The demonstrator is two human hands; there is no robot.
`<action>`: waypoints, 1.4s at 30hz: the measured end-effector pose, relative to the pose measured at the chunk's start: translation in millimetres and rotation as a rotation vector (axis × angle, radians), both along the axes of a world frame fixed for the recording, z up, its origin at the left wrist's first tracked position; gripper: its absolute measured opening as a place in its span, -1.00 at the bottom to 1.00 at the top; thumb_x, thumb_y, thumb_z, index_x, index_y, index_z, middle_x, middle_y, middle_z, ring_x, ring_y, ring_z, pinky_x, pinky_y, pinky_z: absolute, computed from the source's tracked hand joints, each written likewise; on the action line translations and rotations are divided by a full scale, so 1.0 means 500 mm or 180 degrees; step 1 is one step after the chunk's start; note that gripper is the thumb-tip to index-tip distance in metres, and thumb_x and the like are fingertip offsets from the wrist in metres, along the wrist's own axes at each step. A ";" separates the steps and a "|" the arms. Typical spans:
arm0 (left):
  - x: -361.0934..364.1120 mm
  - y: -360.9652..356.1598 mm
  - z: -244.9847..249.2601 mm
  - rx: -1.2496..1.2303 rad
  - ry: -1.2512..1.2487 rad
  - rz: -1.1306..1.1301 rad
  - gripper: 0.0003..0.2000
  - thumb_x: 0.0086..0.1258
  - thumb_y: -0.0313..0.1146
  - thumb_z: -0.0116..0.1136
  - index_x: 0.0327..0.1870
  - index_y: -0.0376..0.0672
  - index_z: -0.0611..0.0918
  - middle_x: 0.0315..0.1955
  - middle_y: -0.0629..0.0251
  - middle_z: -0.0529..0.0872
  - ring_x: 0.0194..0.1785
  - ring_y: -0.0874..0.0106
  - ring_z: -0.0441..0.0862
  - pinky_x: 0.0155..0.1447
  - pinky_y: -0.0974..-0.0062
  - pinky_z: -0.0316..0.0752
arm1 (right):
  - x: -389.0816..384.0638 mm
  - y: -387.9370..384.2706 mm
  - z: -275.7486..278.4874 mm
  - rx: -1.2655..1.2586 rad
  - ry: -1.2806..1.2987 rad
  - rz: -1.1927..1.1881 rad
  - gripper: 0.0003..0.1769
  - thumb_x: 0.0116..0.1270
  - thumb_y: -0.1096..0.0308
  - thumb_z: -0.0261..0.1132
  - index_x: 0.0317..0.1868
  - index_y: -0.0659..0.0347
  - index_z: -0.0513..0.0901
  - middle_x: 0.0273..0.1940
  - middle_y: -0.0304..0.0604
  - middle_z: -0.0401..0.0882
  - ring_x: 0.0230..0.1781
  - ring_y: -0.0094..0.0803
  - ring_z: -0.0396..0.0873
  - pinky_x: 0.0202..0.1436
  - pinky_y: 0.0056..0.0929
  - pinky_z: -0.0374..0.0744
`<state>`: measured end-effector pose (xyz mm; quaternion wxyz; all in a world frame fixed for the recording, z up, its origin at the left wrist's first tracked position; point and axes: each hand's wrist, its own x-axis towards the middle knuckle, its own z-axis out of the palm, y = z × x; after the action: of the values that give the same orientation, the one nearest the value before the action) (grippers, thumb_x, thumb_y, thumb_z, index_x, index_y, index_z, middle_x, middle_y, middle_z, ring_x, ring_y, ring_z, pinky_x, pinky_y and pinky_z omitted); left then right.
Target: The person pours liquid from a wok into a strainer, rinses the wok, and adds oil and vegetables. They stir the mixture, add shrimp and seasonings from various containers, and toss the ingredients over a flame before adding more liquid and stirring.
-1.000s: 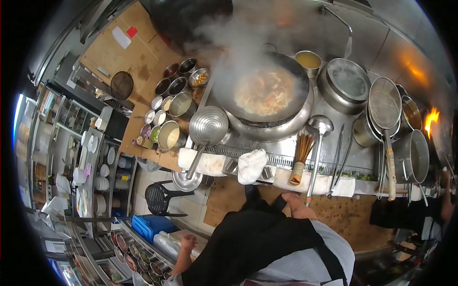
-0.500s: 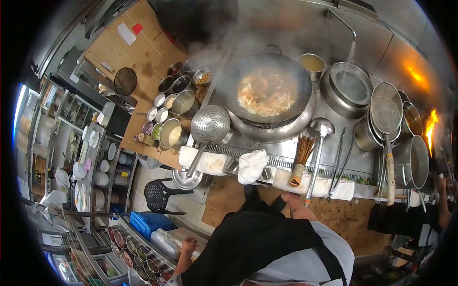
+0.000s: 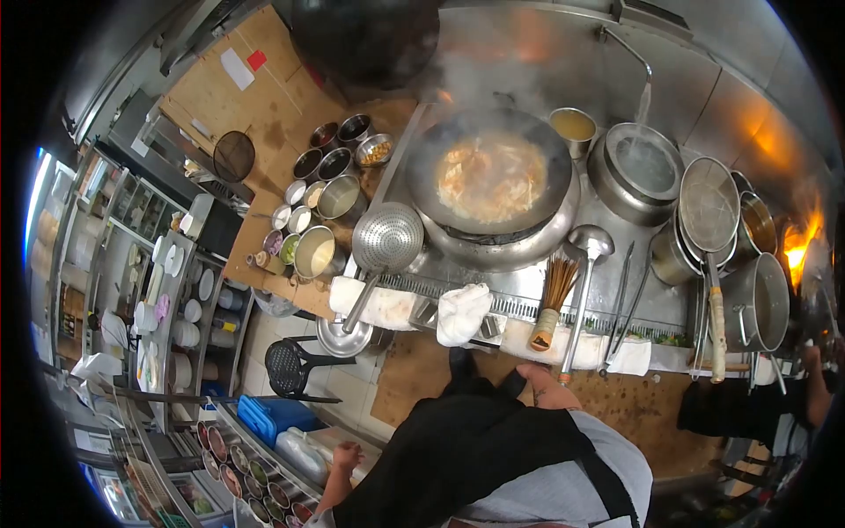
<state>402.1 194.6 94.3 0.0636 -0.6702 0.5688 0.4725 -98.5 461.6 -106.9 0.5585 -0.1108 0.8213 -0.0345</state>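
A wok [image 3: 431,180] sits on the round burner ring [image 3: 502,253] ahead of me. Steaming pale strips of food in liquid [image 3: 491,180] lie inside it. My left hand [image 3: 349,455] hangs low at my left side, fingers loosely curled with nothing visible in them. My right hand [image 3: 539,378] is by the counter's front edge, close to the handle end of a ladle [image 3: 576,317]; its fingers cannot be made out. Beside the ladle lies a bamboo wok brush [image 3: 553,308]. A perforated skimmer [image 3: 388,238] rests left of the wok, its handle over the edge.
Pots and seasoning bowls [image 3: 334,163] crowd the left counter. A tap [image 3: 650,75] runs into a water pot [image 3: 638,163]. Tongs [image 3: 623,304] and a mesh strainer [image 3: 709,207] lie to the right. Flames [image 3: 801,242] rise at another person's station. A black stool [image 3: 286,367] stands on the floor.
Steam over the wok has thinned and the food looks more spread out in liquid. The flames at far right have grown. My hands have hardly moved.
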 end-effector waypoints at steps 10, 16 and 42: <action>-0.002 -0.006 -0.021 -0.0002 0.0092 0.0136 -0.87 0.30 -0.48 0.10 -0.19 -0.28 0.62 -0.49 0.23 0.67 -0.53 0.35 0.67 -0.52 0.44 0.50 | 0.001 0.007 -0.083 -0.0227 -0.0111 0.0030 -0.31 0.30 0.01 -0.09 0.41 0.05 0.38 0.49 -0.12 0.22 0.51 -0.17 0.18 0.52 -0.16 0.17; 0.005 -0.007 -0.035 -0.0022 0.0191 0.0219 -0.89 0.30 -0.47 0.12 -0.21 -0.26 0.63 -0.49 0.24 0.68 -0.53 0.36 0.67 -0.52 0.45 0.50 | 0.000 0.006 0.018 -0.0369 0.0092 -0.0094 -0.31 0.27 0.06 -0.07 0.39 0.13 0.41 0.47 -0.05 0.25 0.49 -0.15 0.22 0.50 -0.15 0.22; -0.140 -0.043 -0.011 -0.0738 0.0338 -0.0980 -0.74 0.33 -0.39 0.22 -0.05 -0.36 0.63 -0.45 0.23 0.69 -0.32 0.40 0.72 -0.27 0.46 0.58 | 0.021 0.001 -0.009 -0.0231 0.0472 -0.0198 -0.32 0.28 0.00 -0.06 0.34 0.14 0.46 0.42 -0.05 0.33 0.45 -0.16 0.29 0.48 -0.13 0.24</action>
<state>331.9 173.0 88.6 0.0275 -0.5524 0.7177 0.4232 -87.9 462.2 -111.3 0.4905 -0.1077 0.8617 -0.0732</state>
